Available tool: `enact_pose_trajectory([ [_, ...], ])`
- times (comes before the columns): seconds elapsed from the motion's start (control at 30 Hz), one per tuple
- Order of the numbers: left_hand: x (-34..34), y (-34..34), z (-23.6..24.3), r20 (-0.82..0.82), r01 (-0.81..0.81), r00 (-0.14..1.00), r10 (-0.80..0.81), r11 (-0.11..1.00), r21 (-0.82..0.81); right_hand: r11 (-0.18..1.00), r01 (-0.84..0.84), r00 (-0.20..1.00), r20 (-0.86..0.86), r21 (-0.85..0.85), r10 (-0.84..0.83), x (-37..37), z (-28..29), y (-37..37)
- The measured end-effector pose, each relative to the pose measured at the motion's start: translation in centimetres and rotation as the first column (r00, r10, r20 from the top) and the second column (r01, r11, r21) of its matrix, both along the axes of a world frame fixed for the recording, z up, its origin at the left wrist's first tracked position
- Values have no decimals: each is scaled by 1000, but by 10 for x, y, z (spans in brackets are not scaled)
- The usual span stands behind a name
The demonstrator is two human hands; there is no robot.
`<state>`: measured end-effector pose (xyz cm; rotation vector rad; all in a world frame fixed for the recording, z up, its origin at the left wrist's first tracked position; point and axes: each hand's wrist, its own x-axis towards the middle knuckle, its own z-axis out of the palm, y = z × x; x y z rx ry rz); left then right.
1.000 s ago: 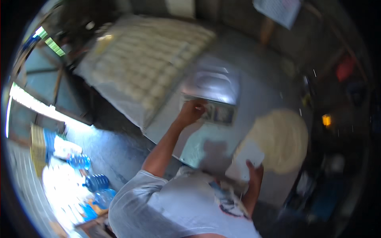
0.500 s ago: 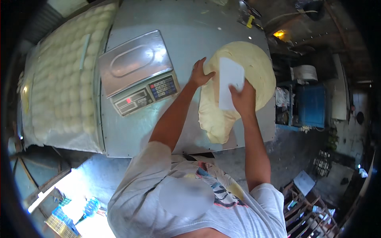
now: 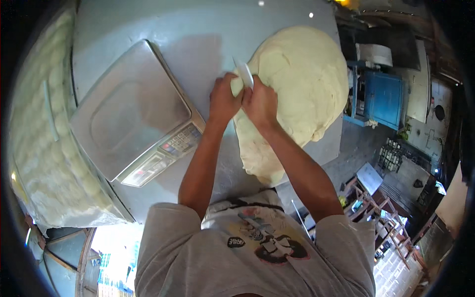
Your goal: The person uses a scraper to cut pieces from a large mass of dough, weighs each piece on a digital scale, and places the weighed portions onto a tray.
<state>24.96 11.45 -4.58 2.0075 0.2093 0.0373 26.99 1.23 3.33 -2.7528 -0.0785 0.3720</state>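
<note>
A big pale mound of dough (image 3: 302, 84) lies on the metal-topped table, with a narrower lobe reaching toward me. My right hand (image 3: 261, 103) is closed on a flat white dough scraper (image 3: 243, 72), tilted nearly on edge at the dough's left side. Right beside it, my left hand (image 3: 225, 100) is closed on a small piece of dough (image 3: 237, 86) at that edge. Whether this piece is fully apart from the mound I cannot tell. To the left of my hands stands a digital scale (image 3: 136, 109) with a bare metal pan.
Many dough balls under a clear plastic sheet (image 3: 44, 163) fill the far left. The table's (image 3: 198, 20) front edge runs close to my body. A blue cabinet (image 3: 383, 100) stands beyond the table on the right, and a wooden rack (image 3: 381, 218) at lower right.
The scraper has gone from lying broad over the dough to nearly on edge at its left side. My left hand, open before, has closed on a dough piece. The whole view has shifted.
</note>
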Motion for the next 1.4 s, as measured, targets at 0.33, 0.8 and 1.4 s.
enact_pose_trajectory([
  [0.33, -59, -4, 50, -62, -64, 996, 67, 997, 42, 980, 107, 971, 196, 169, -139, 45, -20, -8],
  [0.8, -50, 20, 33, -178, 486, 855, -488, 630, 606, 999, 44, 992, 119, 4, -45, -103, 10, -33],
  [1.4, -240, 38, 128, -696, 448, 691, -197, 872, 197, 990, -41, 997, 71, 133, 31, -134, 93, -48],
])
